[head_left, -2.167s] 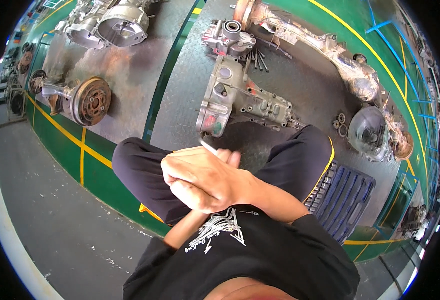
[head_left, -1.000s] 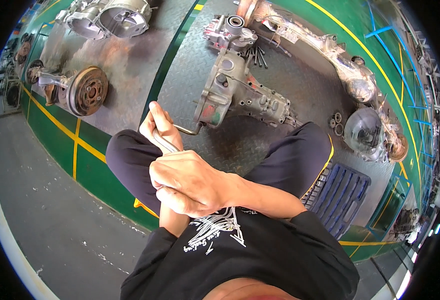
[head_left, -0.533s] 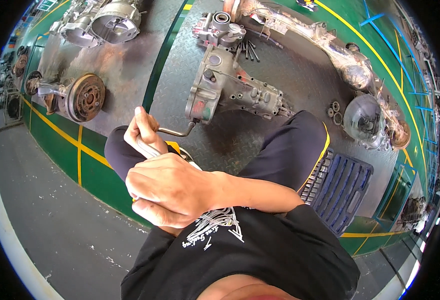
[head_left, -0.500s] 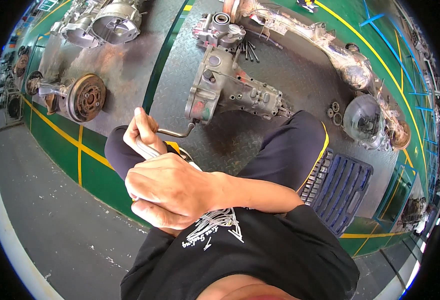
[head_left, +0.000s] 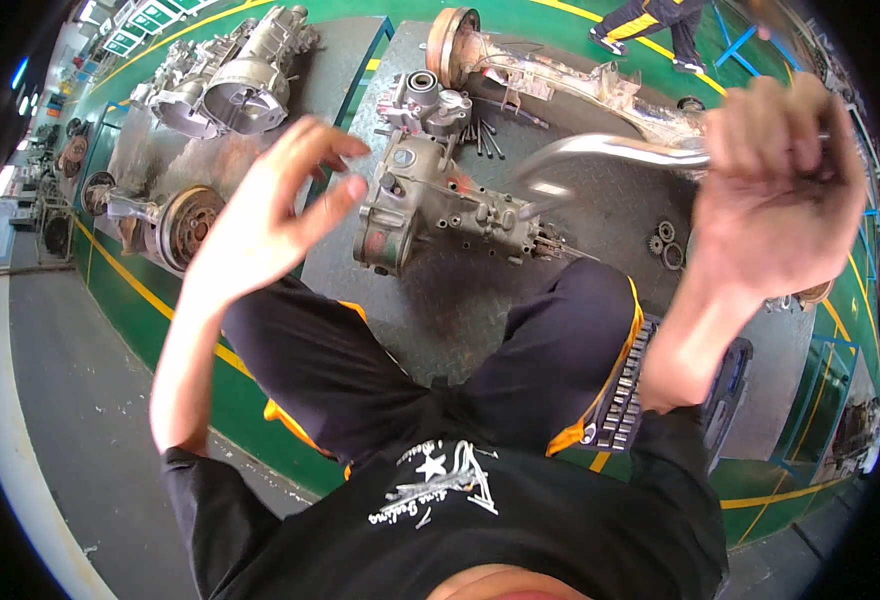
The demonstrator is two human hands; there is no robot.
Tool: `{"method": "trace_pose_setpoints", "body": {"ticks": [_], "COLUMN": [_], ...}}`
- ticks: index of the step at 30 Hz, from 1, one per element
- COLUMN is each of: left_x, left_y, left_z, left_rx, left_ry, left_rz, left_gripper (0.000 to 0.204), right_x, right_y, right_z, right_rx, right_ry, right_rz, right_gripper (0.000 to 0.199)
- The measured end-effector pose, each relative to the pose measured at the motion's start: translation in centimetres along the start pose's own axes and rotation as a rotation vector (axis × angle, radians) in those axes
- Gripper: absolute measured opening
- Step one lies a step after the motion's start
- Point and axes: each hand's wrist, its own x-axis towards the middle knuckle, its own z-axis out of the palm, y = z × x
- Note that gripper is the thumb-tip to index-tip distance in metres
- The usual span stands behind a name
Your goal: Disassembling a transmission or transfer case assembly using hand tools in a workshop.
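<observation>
My right hand (head_left: 775, 200) is raised at the right, its fingers wrapped round a bent steel speed brace (head_left: 615, 146). The brace's curved shaft points left, and its tip hangs over the gearbox (head_left: 425, 205) as seen from above; whether they touch, I cannot tell. To the left of the gearbox, my left hand (head_left: 260, 215) hovers with thumb and fingers apart and nothing between them. The gearbox is grey metal and lies on the steel plate (head_left: 460, 325) between my legs, rods sticking out of its right end.
Behind the gearbox sit a smaller metal housing (head_left: 425, 105) and several long bolts (head_left: 485, 140). A rusty axle (head_left: 580, 85) runs along the far right. Loose gears (head_left: 666, 240) and a socket set (head_left: 620, 400) lie right. A brake drum (head_left: 185, 225) stands left. Another person's legs (head_left: 660, 30) show far off.
The brace has come off the gearbox's left end and moved up and right in my right hand. My left hand has let go of it and opened. The view has shifted slightly.
</observation>
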Motion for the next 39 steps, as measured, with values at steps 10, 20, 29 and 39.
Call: {"method": "trace_pose_setpoints", "body": {"ticks": [10,20,29,39], "left_x": [16.6,33.9,34.5,36.3], "left_y": [-15.2,-29.2,-31.3,-34.0], "left_z": [8.0,26.6,33.9,41.3], "left_rx": [0.48,0.628,0.916,0.891], "left_ry": [-0.311,-0.586,-0.556,-0.668], "left_rz": [0.32,0.336,0.502,0.573], "left_gripper": [0.015,0.022,0.027,0.019], "right_x": [0.4,-7.8,-11.1,-13.0], "right_y": [7.5,9.2,10.9,9.6], "right_z": [-14.7,-20.6,-21.5,-22.2], "right_rx": [-0.539,-0.438,-0.382,-0.449], "right_ry": [0.435,0.468,0.562,0.674], "right_rz": [-0.003,-0.08,-0.036,-0.014], "right_gripper": [0.05,0.046,0.045,0.045]}}
